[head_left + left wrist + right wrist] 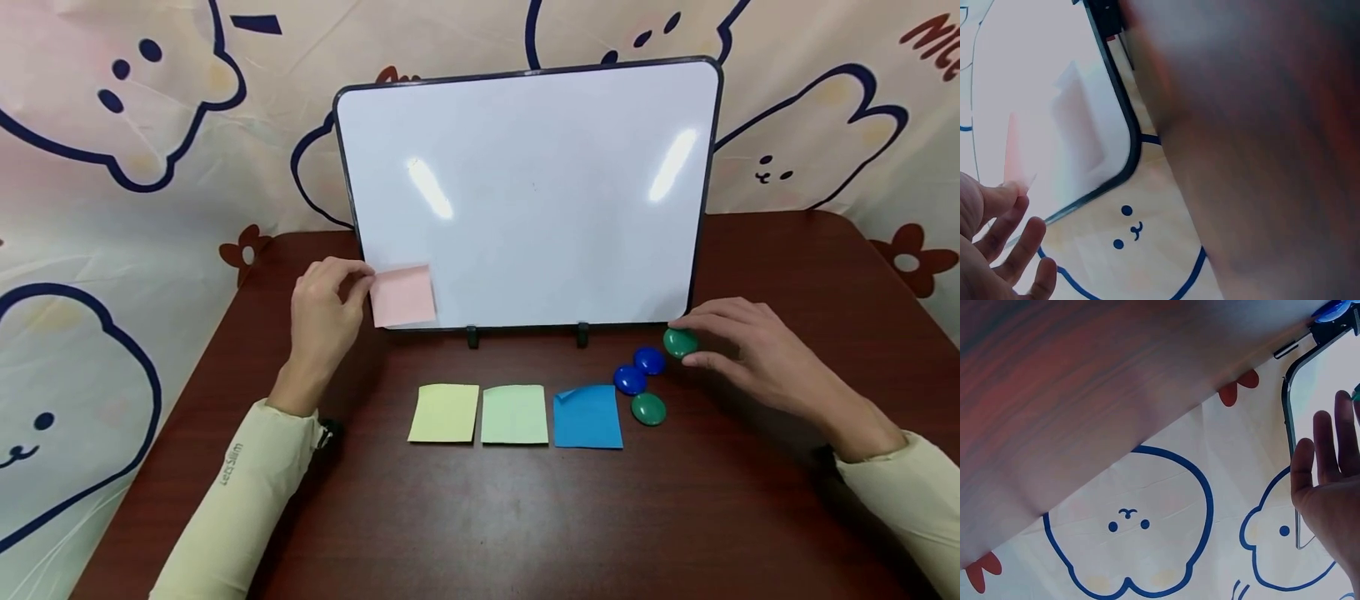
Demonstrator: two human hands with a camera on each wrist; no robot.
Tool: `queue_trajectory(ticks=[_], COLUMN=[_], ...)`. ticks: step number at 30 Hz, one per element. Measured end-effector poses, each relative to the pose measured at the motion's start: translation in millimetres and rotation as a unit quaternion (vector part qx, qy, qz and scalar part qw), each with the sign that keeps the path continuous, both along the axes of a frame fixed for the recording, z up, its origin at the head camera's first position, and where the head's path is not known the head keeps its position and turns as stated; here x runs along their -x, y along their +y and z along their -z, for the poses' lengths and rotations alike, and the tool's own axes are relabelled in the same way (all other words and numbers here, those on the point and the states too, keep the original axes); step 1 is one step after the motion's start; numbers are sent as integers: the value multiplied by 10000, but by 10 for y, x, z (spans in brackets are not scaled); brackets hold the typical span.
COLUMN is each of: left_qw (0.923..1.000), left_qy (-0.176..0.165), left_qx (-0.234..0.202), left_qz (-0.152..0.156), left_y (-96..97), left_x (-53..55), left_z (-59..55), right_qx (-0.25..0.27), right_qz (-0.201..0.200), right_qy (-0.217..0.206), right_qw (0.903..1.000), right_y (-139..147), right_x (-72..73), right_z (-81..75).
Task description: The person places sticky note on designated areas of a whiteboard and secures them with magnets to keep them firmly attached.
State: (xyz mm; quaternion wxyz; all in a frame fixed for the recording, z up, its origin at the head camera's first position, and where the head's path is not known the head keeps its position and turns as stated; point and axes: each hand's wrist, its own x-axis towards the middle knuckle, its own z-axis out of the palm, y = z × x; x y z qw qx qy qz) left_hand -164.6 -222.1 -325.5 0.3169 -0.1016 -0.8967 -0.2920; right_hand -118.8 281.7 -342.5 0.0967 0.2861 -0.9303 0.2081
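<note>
My left hand [327,312] pinches the left edge of a pink sticky note [403,297] in front of the lower left corner of a whiteboard [525,200]. In the left wrist view the note [1015,153] stands out from the board, held between thumb and index finger. On the right, my right hand [750,354] holds a round green magnet [680,342] by its fingertips, close to the board's lower right corner. Two blue magnets [630,379] and another green magnet [648,409] lie on the table just left of that hand.
Yellow [444,413], light green [514,414] and blue [588,418] sticky notes lie in a row on the brown table [510,533]. The blue one has a folded corner. Small black stands [472,337] support the board. A cartoon-printed cloth [187,200] hangs behind.
</note>
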Motion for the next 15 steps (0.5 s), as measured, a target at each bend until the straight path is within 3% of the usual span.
queue_trajectory(ticks=[7, 15], left_qw=[10000, 10000], left_qy=[-42, 23], left_qx=[-51, -64], left_qz=[-8, 20], left_y=[84, 177], left_x=[15, 103], left_z=[-22, -57], right_qx=[-114, -152], right_qz=[-66, -169], right_qy=[125, 234], right_qw=[9998, 9995], right_y=[1, -16], right_x=[-13, -17], right_z=[-1, 4])
